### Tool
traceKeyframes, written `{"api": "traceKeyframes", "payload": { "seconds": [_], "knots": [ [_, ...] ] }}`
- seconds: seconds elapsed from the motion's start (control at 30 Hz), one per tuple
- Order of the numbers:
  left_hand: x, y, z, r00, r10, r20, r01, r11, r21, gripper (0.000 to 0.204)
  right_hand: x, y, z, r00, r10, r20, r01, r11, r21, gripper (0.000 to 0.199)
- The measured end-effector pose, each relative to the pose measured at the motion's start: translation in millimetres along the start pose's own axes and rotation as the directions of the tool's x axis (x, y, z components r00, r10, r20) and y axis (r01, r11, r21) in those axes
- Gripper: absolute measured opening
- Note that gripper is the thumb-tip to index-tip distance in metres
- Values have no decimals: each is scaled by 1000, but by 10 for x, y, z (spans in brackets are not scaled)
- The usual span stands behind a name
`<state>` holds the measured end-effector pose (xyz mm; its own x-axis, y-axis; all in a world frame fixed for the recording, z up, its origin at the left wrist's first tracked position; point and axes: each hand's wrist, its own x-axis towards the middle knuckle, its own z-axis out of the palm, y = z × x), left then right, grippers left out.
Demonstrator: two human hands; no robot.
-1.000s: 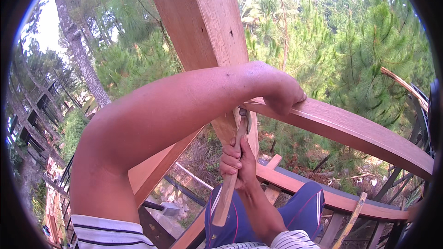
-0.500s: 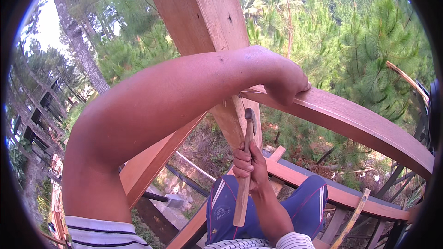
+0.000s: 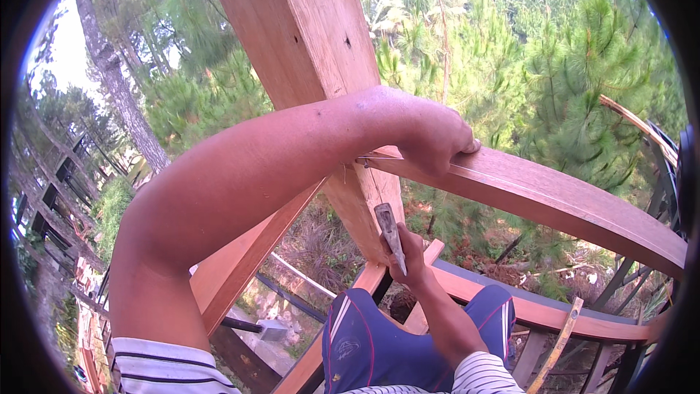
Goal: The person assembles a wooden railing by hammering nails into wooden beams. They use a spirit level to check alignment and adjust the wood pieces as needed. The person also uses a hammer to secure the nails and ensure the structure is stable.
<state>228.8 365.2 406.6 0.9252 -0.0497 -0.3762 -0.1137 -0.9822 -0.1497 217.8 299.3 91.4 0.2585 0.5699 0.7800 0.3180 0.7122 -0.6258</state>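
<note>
My left arm reaches across the front of a thick wooden post (image 3: 332, 36). At its end my left hand (image 3: 446, 142) is closed over the upper edge of a long reddish wooden board (image 3: 561, 193), which meets the post. A thin nail-like piece (image 3: 364, 160) sticks out at that joint, just below my forearm. Lower down, my right hand (image 3: 412, 257) is wrapped round a hammer (image 3: 387, 225). The hammer's metal head points up in front of the post's lower part, and its handle is mostly hidden by the hand.
Below, wooden rails (image 3: 467, 288) frame my knees (image 3: 364, 343). A yellowish stick (image 3: 558, 346) leans at the lower right. A slanting plank (image 3: 255, 263) stands under my left arm. Pine trees (image 3: 583, 80) rise behind, and the ground lies well below.
The hammer has turned in my right hand; its long handle, earlier hanging downward in view, is now mostly out of sight. My left hand keeps its place on the board.
</note>
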Motion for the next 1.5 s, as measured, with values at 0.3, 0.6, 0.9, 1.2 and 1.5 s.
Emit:
{"api": "traceKeyframes", "payload": {
  "seconds": [0.3,0.6,0.9,1.2,1.5],
  "knots": [
    [-21,26,-25,1000,-1,5,0,999,39,60,362,-12,12,946,-322,46,317,944,95,66],
    [-31,55,-35,999,-4,33,4,1000,14,63,278,115,125,979,-193,70,185,977,102,71],
    [-42,65,-66,999,-14,51,13,1000,9,65,263,123,-20,957,-289,8,289,957,22,43],
    [-57,89,-53,998,-46,48,46,999,4,66,229,209,15,955,-293,51,292,956,29,63],
    [-60,69,-50,999,-31,29,31,1000,4,67,403,87,28,953,-302,25,303,952,-46,42]
  ]
}}
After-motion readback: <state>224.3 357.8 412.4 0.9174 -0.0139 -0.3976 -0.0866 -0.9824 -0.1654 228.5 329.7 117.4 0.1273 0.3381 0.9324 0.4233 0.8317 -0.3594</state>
